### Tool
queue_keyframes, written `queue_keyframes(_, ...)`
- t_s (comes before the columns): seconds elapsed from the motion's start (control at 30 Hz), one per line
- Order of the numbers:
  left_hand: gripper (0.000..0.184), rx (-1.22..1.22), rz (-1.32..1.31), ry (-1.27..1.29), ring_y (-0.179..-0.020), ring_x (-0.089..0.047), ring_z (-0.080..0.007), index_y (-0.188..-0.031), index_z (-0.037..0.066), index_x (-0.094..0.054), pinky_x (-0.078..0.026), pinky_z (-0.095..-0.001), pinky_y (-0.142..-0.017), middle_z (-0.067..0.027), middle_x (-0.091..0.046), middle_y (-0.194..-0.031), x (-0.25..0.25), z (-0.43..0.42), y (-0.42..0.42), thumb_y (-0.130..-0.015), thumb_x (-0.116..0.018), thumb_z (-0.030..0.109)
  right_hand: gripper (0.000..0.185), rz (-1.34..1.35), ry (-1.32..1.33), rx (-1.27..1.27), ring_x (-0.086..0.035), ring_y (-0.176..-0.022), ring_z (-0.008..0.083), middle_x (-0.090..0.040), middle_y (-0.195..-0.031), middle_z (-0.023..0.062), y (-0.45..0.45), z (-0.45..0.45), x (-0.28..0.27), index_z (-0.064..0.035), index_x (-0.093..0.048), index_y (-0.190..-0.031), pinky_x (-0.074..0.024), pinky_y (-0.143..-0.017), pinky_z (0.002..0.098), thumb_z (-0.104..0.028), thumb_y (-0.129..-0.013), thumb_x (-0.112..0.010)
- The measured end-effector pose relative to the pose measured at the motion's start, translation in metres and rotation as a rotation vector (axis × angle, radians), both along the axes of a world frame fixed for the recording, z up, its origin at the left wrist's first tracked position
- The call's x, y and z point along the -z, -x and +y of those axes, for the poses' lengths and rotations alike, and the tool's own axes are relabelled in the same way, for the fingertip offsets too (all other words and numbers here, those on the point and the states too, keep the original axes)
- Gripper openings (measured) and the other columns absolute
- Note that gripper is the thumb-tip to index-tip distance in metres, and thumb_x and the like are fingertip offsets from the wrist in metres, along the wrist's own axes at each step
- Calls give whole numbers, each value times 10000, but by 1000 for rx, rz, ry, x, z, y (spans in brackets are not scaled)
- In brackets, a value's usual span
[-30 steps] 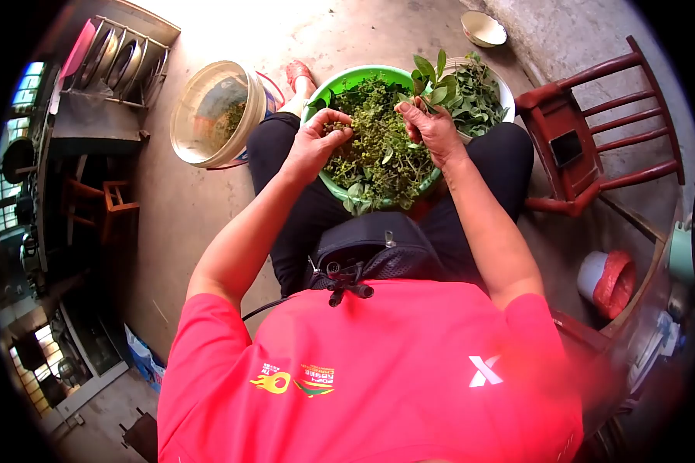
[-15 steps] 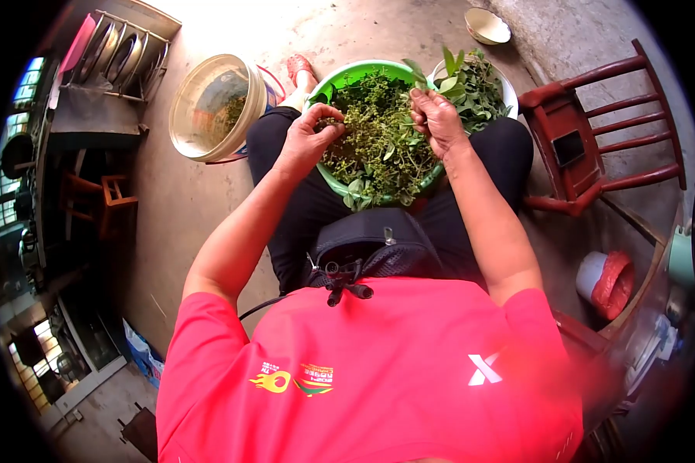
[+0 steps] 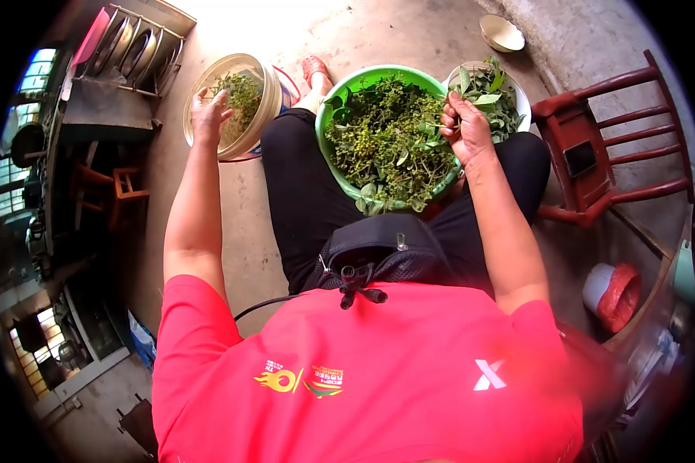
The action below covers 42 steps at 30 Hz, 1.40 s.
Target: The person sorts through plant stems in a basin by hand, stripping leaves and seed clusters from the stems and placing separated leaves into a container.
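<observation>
My left hand (image 3: 209,117) is over the pale plastic bucket (image 3: 270,92), fingers apart. Just beyond its fingertips is a clump of green sprigs (image 3: 243,99); whether it is falling or lying inside, I cannot tell. My right hand (image 3: 466,131) is closed on a leafy sprig (image 3: 485,99) above the right rim of the green basin (image 3: 374,72). Between my knees, that basin is heaped with small green berry clusters (image 3: 386,143) on stems with some leaves. Behind my right hand stands a white basin (image 3: 526,116) of leafy stems (image 3: 506,116).
A dark red wooden chair (image 3: 575,158) stands at the right, with a cream bowl (image 3: 503,33) on the floor behind. A rack of plates (image 3: 135,50) is at the far left. Lower right, a red plastic bag (image 3: 622,297) lines a small pail.
My left hand has swung left from the green basin to the bucket and its fingers have spread. My right hand stays by the basin's right rim, still gripping the sprig.
</observation>
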<state>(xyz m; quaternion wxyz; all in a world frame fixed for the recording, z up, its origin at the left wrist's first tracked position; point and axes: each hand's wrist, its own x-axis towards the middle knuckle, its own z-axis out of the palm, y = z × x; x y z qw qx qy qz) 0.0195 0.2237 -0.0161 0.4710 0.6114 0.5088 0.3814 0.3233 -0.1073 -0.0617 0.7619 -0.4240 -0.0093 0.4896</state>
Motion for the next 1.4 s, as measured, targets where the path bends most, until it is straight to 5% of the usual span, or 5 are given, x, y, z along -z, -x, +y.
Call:
queue_keyframes(0.1, 397, -32, 462, -466, -761, -639, -193, -1123, 14, -554, -533, -305, -689, -179, -551, -1093, 23, 5, -7, -764, -678, 129, 162, -5, 18, -2, -419, -540, 68, -426, -654, -44, 2, 1, -1, -127, -494, -813, -337, -446, 210, -226, -902, -586)
queue_keyframes(0.43, 343, 1053, 665, -576, -1120, -512, -326, -1107, 162, -615, -408, -412, -964, -126, -502, -1266, 95, -115, -162, -768, -633, 206, 147, 9, 59, -41, -440, -575, 77, -450, -693, -28, 2, 0, 4, -112, -498, -846, -350, -470, 216, -225, -921, -555)
queue_keyframes(0.7, 184, 777, 644, -590, -842, -639, -275, -912, 96, -696, -500, -371, -768, -111, -671, -900, 108, -121, -180, -840, -551, 182, 149, 9, 89, -33, -429, -573, 72, -443, -689, -31, 0, 0, 2, -112, -493, -836, -346, -474, 207, -220, -927, -541)
queue_keyframes(1.17, 212, 917, 460, -426, -881, -623, -247, -959, 117, -686, -497, -327, -764, -134, -618, -1058, 122, -119, -174, -752, -637, 127, 150, -33, 114, -83, -437, -556, 66, -451, -683, -36, 6, 5, 1, -123, -500, -818, -337, -461, 209, -216, -899, -585)
queue_keyframes(1.4, 160, 648, 516, -268, -723, -657, -213, -926, 97, -695, -515, -317, -691, -112, -684, -801, 128, -129, -187, -825, -590, 164, 134, -23, 145, -58, -436, -557, 65, -450, -685, -39, 2, 0, -1, -125, -513, -823, -339, -467, 206, -212, -895, -585)
